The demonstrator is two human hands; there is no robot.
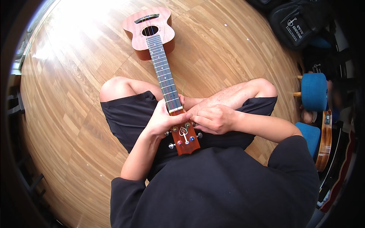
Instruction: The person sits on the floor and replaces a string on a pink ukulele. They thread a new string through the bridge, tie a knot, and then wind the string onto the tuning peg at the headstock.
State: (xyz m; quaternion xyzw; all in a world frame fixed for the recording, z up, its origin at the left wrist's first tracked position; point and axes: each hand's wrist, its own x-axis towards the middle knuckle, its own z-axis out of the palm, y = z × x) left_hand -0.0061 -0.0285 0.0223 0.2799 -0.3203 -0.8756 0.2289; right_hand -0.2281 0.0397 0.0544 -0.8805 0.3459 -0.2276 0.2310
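A ukulele with a pale pinkish-brown top lies on the floor, its neck pointing toward me and its headstock over my lap. My left hand wraps the neck just below the nut, thumb laid across the upper headstock. On the headstock's right side, my right hand is closed with its fingertips at the upper tuning peg; the exact pinch is partly hidden. A thin loose string curls out beside the fretboard. Other silver pegs show lower on the headstock, with coloured post tops.
My crossed legs flank the neck on the wood floor. To the right are a blue round stool with wooden legs, another blue seat, a wooden instrument on its side and black bags. Bright glare covers the upper left.
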